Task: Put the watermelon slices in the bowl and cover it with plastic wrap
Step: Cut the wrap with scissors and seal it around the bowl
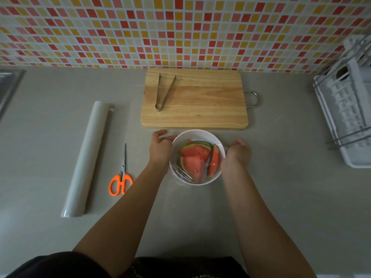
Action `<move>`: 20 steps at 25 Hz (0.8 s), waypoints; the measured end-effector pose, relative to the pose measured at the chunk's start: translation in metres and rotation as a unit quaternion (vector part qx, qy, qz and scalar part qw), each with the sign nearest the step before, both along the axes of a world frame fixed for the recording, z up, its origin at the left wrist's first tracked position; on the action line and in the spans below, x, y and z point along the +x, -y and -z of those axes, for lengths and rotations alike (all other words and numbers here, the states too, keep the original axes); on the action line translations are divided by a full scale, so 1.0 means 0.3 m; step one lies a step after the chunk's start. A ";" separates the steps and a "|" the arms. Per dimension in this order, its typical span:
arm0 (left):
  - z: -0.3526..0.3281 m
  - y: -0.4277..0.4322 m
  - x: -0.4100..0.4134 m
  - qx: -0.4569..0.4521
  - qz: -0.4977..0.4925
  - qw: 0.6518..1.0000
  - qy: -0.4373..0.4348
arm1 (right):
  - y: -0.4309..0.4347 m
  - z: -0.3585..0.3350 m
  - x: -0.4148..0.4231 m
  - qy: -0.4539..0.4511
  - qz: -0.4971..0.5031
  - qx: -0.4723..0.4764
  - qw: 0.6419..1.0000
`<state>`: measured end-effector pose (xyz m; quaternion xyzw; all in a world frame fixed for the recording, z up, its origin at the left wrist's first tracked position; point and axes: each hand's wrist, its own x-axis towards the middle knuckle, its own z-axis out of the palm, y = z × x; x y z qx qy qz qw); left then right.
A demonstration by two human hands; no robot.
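Cupping the round white bowl (197,135) from both sides, the left hand (160,146) and right hand (239,151) are pressing thin clear plastic wrap (181,174) against it with loose fingers, while red watermelon slices (195,159) are sitting inside, near the wooden cutting board (200,105).

The light was dim and even, a little underexposed, leaving the grey table (281,187) muddy. Shadows were soft and faint. Small glints of glare showed on the plastic wrap (181,174) at the near rim. Wide-angle distortion bowed the tiled wall (180,31) and stretched the edges, where the dish rack (349,109) looked soft.
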<state>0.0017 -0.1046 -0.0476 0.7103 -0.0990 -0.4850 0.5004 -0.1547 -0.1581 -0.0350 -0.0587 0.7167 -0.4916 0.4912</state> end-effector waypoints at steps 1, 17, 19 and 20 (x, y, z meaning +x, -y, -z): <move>0.002 0.001 0.000 -0.001 0.000 1.000 -0.001 | -0.003 -0.004 -0.012 -0.053 0.019 -0.057 0.997; -0.032 -0.002 -0.020 0.025 -0.011 1.000 0.009 | 0.068 -0.026 0.010 0.067 -0.609 -0.110 0.783; -0.033 -0.005 -0.022 0.026 -0.012 0.999 0.014 | 0.068 -0.027 0.003 0.068 -0.606 -0.094 0.787; -0.030 -0.005 -0.022 0.025 -0.014 1.000 0.013 | 0.070 -0.029 -0.002 0.065 -0.602 -0.084 0.791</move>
